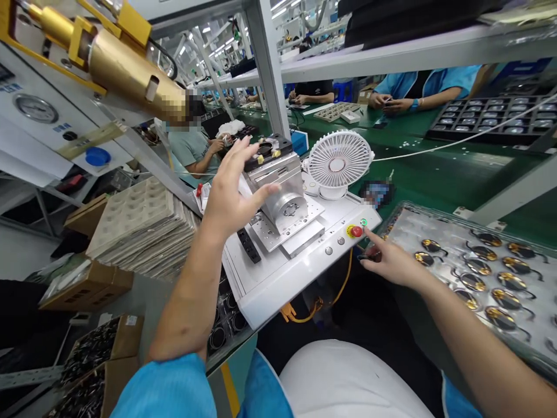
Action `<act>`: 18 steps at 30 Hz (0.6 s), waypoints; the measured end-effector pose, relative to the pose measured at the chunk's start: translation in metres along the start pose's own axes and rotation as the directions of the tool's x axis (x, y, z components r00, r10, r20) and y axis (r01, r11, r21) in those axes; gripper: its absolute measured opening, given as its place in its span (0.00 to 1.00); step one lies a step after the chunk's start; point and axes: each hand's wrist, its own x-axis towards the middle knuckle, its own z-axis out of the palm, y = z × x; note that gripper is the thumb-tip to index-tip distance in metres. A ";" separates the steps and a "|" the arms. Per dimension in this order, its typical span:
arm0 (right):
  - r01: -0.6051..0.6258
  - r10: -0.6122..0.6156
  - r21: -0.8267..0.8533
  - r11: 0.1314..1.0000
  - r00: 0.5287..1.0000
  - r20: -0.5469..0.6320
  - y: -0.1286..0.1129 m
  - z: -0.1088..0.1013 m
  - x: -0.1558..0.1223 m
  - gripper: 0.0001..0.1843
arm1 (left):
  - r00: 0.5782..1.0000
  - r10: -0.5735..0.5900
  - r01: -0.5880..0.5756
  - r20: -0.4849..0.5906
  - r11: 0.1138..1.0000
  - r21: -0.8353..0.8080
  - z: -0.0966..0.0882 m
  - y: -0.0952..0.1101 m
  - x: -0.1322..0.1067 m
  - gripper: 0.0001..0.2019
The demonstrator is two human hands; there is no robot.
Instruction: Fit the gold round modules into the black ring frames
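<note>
My left hand (232, 197), fingers stretched apart and holding nothing, is at the left side of a silver metal fixture (285, 191). Whether its fingertips touch the fixture I cannot tell. On top of the fixture is a black holder (267, 150) with small yellow pieces. My right hand (389, 258) reaches with its index finger to the green-lit button (364, 222) at the corner of the white machine base (278, 290); its other fingers are partly curled and partly hidden. Close to that fingertip is a red emergency stop button (356, 231) with a yellow collar.
A white fan (339, 162) stands behind the buttons. At right, a clear tray (409, 223) bears several round parts with dark tails. A gold cylinder (130, 69) hangs upper left. Moulded trays (134, 215) are stacked at left. Co-workers sit across the green table (418, 174).
</note>
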 end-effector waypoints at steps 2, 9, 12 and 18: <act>-0.008 0.007 -0.059 0.998 1.000 -0.019 -0.003 0.007 -0.001 0.50 | 0.996 0.002 -0.005 -0.090 1.000 -0.029 0.001 0.013 -0.032 0.29; -0.024 0.022 -0.084 0.996 0.999 -0.028 -0.012 0.001 0.007 0.52 | 0.958 -0.283 0.241 -0.046 0.881 -0.407 0.043 0.054 -0.173 0.16; -0.038 0.038 0.009 0.999 0.999 -0.026 -0.009 -0.007 0.007 0.52 | 0.860 -0.492 0.470 0.132 0.667 -0.578 0.070 0.072 -0.214 0.11; 0.127 -0.122 0.425 0.896 0.992 -0.039 -0.017 0.024 -0.039 0.48 | 0.531 -0.566 0.789 0.631 0.057 -0.612 0.124 0.102 -0.239 0.19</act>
